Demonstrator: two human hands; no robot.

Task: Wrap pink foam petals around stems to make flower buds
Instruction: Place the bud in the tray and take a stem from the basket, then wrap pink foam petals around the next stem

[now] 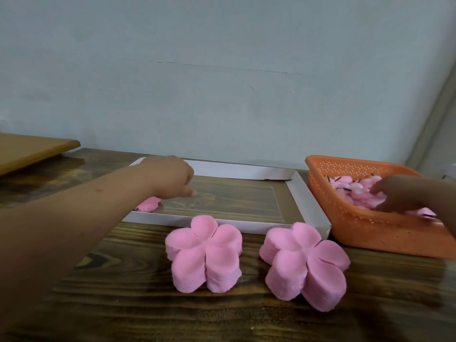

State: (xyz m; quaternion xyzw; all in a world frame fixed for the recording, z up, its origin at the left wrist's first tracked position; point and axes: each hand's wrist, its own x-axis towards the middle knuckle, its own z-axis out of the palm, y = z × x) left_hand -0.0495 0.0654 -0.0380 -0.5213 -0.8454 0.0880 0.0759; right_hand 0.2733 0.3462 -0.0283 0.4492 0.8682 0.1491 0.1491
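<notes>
Presently, left hand over white tray, fingers curled downward, one fingertip extended, nothing seen in grasp. Finished pink bud lies in tray's left end, just beside that hand. Right hand inside orange basket, fingers among pink buds with dark stems; whether it grasps one cannot tell (fingertips hidden in pile). Two stacks of pink foam petals, left stack and right stack, sit on wooden table, in front of tray, apart from each other.
</notes>
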